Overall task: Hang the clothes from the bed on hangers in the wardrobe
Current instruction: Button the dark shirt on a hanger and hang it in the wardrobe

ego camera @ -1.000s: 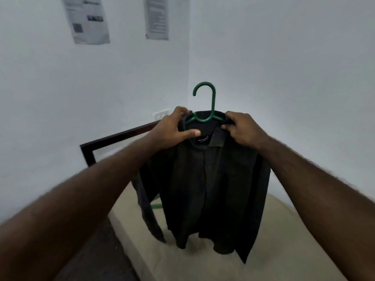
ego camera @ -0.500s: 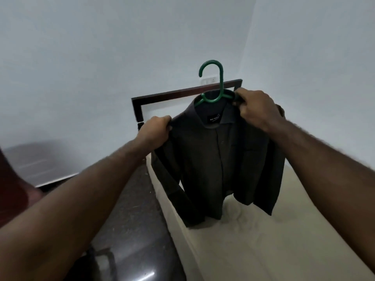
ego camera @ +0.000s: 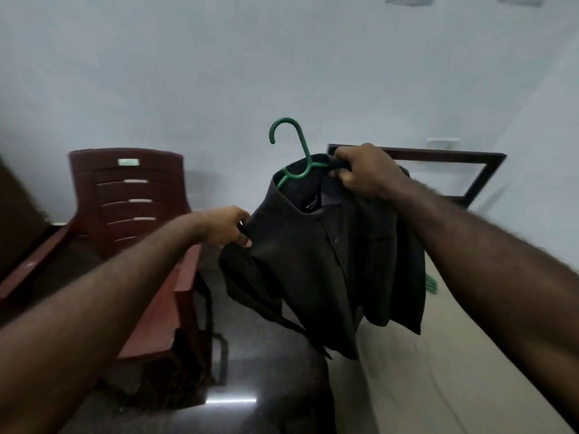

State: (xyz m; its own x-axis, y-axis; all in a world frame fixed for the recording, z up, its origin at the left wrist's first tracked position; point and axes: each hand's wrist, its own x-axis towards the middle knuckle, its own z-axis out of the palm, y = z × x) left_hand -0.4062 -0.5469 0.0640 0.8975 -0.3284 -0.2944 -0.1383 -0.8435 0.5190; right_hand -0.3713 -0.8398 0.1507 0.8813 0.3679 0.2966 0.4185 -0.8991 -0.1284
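A dark shirt (ego camera: 332, 264) hangs on a green plastic hanger (ego camera: 293, 151), tilted down to the left, in the middle of the view. My right hand (ego camera: 365, 170) grips the hanger's right arm and the shirt's shoulder together. My left hand (ego camera: 227, 227) pinches the shirt's left shoulder lower down. The hanger's hook points up and left, free of anything. Part of the shirt hangs over the floor and part over the bed (ego camera: 454, 371) with its beige sheet. The wardrobe is not in view.
A dark red plastic chair (ego camera: 131, 195) stands at the left against the white wall. The bed's dark wooden headboard (ego camera: 476, 170) is at the right, with another green hanger (ego camera: 431, 285) lying on the sheet. The floor between chair and bed is dark and glossy.
The view has swung left, bringing the chair into sight. The shirt on its hanger has moved left off the bed and tilted, my left hand now lower than my right.
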